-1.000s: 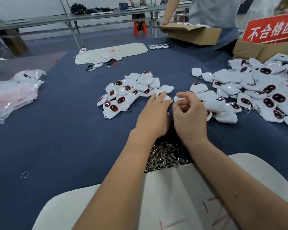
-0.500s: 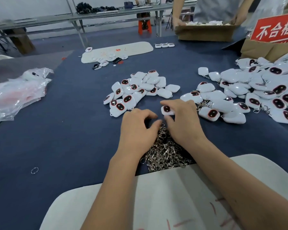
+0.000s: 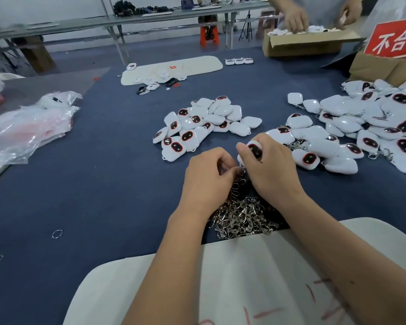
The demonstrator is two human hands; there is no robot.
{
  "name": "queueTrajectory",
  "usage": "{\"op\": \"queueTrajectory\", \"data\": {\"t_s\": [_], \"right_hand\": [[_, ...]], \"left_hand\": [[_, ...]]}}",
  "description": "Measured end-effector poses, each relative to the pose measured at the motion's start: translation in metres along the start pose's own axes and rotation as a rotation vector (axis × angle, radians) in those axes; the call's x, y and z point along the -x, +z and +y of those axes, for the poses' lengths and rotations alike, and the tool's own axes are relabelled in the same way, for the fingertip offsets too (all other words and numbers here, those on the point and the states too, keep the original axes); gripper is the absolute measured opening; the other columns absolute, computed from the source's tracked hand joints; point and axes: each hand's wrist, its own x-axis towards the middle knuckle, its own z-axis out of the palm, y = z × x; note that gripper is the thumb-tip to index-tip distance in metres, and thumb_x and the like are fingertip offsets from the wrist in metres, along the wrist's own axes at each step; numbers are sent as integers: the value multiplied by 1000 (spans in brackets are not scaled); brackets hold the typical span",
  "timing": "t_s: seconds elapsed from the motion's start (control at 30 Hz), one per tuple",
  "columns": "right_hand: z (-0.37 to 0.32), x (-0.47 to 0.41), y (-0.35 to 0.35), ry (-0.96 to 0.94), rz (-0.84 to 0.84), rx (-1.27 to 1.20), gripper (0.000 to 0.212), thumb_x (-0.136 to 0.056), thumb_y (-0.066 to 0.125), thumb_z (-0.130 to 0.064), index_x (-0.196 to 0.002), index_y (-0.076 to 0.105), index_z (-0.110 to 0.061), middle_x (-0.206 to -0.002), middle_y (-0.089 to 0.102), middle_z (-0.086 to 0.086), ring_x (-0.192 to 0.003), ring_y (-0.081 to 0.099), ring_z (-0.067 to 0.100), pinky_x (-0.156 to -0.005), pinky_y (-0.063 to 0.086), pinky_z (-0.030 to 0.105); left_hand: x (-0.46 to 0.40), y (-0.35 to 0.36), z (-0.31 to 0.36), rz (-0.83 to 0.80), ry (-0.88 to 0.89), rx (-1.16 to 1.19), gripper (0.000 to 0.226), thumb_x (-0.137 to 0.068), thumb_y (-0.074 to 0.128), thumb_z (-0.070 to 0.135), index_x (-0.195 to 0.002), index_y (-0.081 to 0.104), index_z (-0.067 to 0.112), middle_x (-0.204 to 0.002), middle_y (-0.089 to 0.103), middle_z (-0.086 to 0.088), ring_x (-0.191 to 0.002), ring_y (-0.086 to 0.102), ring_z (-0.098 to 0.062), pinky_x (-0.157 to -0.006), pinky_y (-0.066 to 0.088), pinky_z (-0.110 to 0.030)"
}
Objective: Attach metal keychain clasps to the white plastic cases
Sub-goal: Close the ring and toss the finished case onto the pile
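My right hand [image 3: 271, 168] grips a white plastic case [image 3: 253, 148] with a dark red-rimmed oval, held just above the blue table. My left hand [image 3: 208, 178] pinches a metal keychain clasp [image 3: 238, 175] at the case's lower edge, the fingers curled tight. A heap of loose metal clasps [image 3: 242, 214] lies under and behind both hands. A small pile of white cases [image 3: 204, 123] sits ahead at centre. A larger pile of cases [image 3: 361, 127], some with clasps showing, spreads to the right.
A white board [image 3: 220, 289] covers the near table edge under my forearms. Crumpled plastic bags [image 3: 26, 127] lie at the left. A loose ring [image 3: 57, 233] rests on the blue table. Cardboard boxes [image 3: 300, 44], a red sign [image 3: 394, 41] and another person's hands stand at the far right.
Both hands drew back from the case piles to above the clasp heap. My right hand picked up a case, and my left hand has taken a clasp and brought it to the case.
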Motion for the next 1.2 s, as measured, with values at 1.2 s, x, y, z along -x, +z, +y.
{"op": "queueTrajectory", "data": {"t_s": [1.2], "right_hand": [[2, 5, -12, -73, -269, -538, 4, -95, 74, -17, -93, 76, -19, -64, 71, -13, -41, 57, 7, -45, 38, 12]], "left_hand": [[-8, 11, 16, 257, -346, 795, 18, -102, 64, 19, -91, 64, 5, -62, 65, 2, -64, 61, -10, -82, 57, -36]]}}
